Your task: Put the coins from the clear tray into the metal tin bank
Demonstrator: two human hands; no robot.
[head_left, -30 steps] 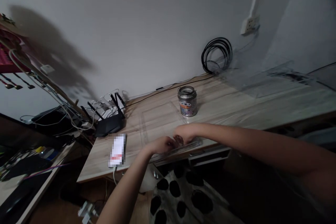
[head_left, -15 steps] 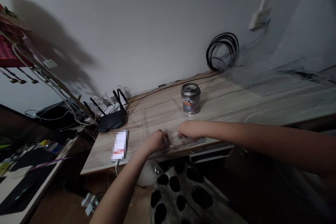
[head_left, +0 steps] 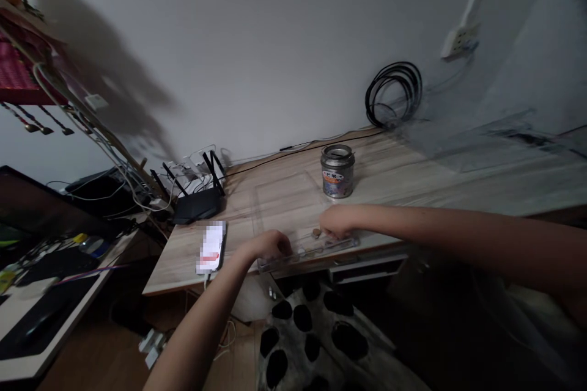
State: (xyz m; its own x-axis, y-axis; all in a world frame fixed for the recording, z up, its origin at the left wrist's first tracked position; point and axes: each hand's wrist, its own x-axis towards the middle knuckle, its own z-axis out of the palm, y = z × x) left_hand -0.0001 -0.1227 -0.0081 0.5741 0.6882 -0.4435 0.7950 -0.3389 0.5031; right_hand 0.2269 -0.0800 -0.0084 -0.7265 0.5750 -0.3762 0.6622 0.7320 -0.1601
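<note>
A shallow clear plastic tray point(head_left: 300, 182) lies near the front edge of the desk, with both hands over it. My left hand point(head_left: 274, 244) is at its front left, fingers curled downward; whatever they hold, if anything, is hidden. My right hand point(head_left: 338, 222) reaches down into the front right part, fingers bent and pressed together, their tips partly out of sight. Just left of those fingers lie small coins point(head_left: 316, 233), one of them brownish. Behind the right hand stands an upright metal tin point(head_left: 338, 172) with a printed label and a dark slot in its lid.
On the left of the wooden desk point(head_left: 238, 208) are a phone point(head_left: 211, 247) on a cable and a black router point(head_left: 197, 204) with antennas. A coil of black cable point(head_left: 393, 95) leans on the wall. Clear plastic sheeting point(head_left: 463, 140) spreads at the right.
My right hand has shifted slightly right and uncovered the coins beside it. My left hand has moved a little left and lower. The view has tilted slightly; the tin stays in place.
</note>
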